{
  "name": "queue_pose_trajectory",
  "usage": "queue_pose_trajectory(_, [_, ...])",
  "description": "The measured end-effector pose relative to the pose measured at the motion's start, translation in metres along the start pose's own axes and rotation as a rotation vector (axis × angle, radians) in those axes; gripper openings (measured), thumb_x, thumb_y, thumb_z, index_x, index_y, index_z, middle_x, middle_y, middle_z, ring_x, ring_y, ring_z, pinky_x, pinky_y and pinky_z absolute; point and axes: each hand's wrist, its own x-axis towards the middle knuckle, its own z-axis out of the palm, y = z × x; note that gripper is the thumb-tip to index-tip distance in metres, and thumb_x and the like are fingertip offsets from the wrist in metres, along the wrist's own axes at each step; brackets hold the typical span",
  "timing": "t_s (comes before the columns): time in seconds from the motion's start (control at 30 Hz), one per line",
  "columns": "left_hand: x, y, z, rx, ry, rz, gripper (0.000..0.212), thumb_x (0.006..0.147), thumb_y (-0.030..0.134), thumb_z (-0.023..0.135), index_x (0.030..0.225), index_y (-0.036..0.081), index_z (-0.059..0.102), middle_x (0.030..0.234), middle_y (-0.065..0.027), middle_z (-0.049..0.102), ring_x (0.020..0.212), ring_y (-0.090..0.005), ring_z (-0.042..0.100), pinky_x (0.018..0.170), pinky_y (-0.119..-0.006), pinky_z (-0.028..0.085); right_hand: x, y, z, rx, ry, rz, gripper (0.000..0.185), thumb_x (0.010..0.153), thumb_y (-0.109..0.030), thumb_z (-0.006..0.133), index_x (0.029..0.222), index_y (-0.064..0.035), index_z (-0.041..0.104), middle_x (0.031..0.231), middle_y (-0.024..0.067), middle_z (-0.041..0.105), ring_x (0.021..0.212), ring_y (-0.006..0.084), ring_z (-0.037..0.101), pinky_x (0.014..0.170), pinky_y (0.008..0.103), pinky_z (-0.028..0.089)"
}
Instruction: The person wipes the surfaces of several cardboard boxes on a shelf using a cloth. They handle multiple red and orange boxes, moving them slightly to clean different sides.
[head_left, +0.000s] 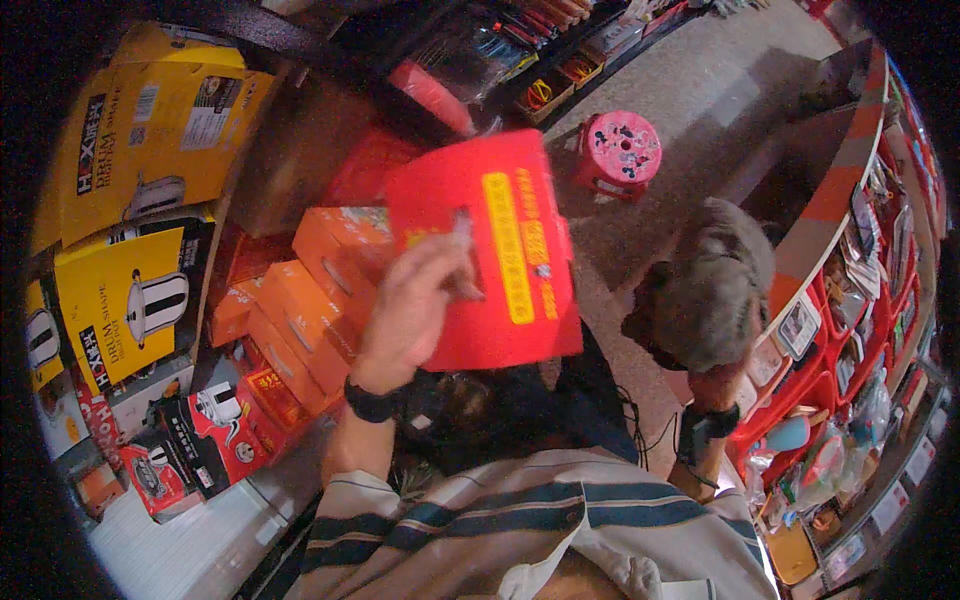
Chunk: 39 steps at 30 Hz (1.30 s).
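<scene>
My left hand (424, 300) grips a red cardboard box (525, 157) by the top, its fingers at a handle or slot in the panel. Yellow printing runs along the panel of this box, and its edges are slightly blurred. A bunched grey-brown cloth (709, 277) covers my right hand (724, 379), whose fingers are mostly hidden beneath it. The cloth hangs apart from the box, over to the right. Orange cartons (311, 300) with handles stand stacked just left of the red box, behind my left hand.
Yellow pot cartons (120, 300) and a red-and-black kettle carton (217, 427) fill the left side. A pink round stool (624, 146) stands on the floor ahead. Along the right runs a counter with red trays (817, 352) of small goods. Dark cables (641, 427) hang near my right wrist.
</scene>
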Motion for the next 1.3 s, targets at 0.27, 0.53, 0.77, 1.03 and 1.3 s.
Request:
queue_pose_trajectory(0.27, [0.024,-0.066,0.083,0.156,-0.289,-0.091,0.022,0.101,0.026,0.062,0.109,0.006,0.066,0.091,0.0002,0.062,0.084,-0.0096,0.058,0.076,-0.027,0.047,-0.010,-0.078,-0.070,-0.081,0.341,-0.330,0.062,0.105,-0.044,0.053,0.153,-0.0060,0.044,0.150,0.0116,0.053,0.137,0.0293,0.052,0.114,0.0466,0.043])
queue_pose_trajectory(0.53, [0.123,-0.244,0.118,0.285,-0.204,-0.001,0.017,0.100,0.025,0.063,0.105,0.009,0.063,0.088,-0.0009,0.060,0.080,-0.0145,0.056,0.070,-0.031,0.046,-0.020,-0.055,-0.048,-0.183,0.453,-0.261,0.068,0.102,-0.052,0.054,0.154,-0.0098,0.042,0.153,0.0118,0.050,0.138,0.0324,0.050,0.113,0.0518,0.044])
queue_pose_trajectory(0.77, [0.240,-0.390,0.136,0.402,-0.168,-0.103,0.014,0.093,0.017,0.058,0.092,0.004,0.062,0.080,-0.0067,0.060,0.081,-0.0188,0.059,0.069,-0.039,0.045,0.017,0.050,0.001,-0.056,0.365,0.116,0.074,0.100,-0.059,0.056,0.156,-0.0131,0.040,0.156,0.0119,0.046,0.139,0.0351,0.049,0.111,0.0563,0.046])
queue_pose_trajectory(1.03, [0.324,-0.510,0.097,0.441,-0.176,-0.158,0.014,0.092,0.022,0.059,0.091,0.008,0.061,0.080,-0.0020,0.059,0.071,-0.0227,0.059,0.061,-0.038,0.045,0.082,0.109,0.005,-0.009,0.317,0.307,0.071,0.100,-0.061,0.054,0.152,-0.0131,0.047,0.152,0.0064,0.054,0.139,0.0286,0.050,0.118,0.0461,0.038])
queue_pose_trajectory(1.3, [0.256,-0.342,0.082,0.037,-0.445,-0.336,0.073,0.101,0.044,0.061,0.161,0.013,0.032,0.157,-0.0068,0.043,0.142,-0.0207,0.044,0.110,-0.041,0.043,0.093,0.126,-0.042,-0.638,0.237,0.264,0.068,0.106,-0.054,0.048,0.158,-0.0109,0.040,0.158,0.0083,0.046,0.144,0.0276,0.045,0.117,0.0452,0.039])
